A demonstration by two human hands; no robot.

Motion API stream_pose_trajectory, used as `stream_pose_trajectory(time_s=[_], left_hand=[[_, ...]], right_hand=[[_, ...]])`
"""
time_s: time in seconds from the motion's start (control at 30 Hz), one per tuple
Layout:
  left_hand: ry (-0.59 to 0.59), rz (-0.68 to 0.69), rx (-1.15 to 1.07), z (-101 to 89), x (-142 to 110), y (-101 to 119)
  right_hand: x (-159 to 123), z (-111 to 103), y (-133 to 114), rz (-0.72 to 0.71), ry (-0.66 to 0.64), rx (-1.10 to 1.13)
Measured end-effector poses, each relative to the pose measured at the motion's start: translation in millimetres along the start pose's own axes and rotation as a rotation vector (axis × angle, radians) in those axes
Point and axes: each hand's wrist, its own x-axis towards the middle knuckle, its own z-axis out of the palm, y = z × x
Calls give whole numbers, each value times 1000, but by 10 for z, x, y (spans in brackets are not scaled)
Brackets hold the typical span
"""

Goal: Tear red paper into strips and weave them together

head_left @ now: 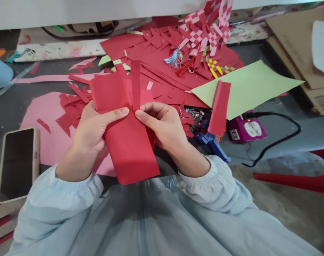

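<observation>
A folded sheet of red paper [132,149] is held up over the near edge of the table. My left hand [94,128] grips its left side, thumb lying across the front and fingers behind. On the right side, my right hand [162,122] pinches the sheet at its middle, thumb against forefinger, where a narrow red flap [135,83] stands up. Behind the paper, some of my fingers are hidden. Under my left hand lies pink paper [44,113] with red cut pieces [71,110] on it.
Red paper sheets [167,71] and woven pink-and-red pieces [196,35] pile up at the back. Green paper [247,89] lies right, with a red folded strip [220,108], a blue glue gun [211,144] and a purple box [246,129] with a black cable. A phone [19,165] rests left.
</observation>
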Motion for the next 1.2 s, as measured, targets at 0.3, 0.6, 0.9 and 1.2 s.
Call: stream_pose_trajectory(time_s=[0.3,0.6,0.9,1.2], left_hand=[[25,3,5,-15,21,3],[-101,-16,-22,-19,18,-15],[-54,14,-3,-21,20,-23],[-89,12,-14,-44,23,-34]], right_hand=[[2,-36,-15,39,-35,-41],[26,-42,-11,-36,21,-35],[17,-20,26,-21,9,17],[2,1,-13,-5,22,19]])
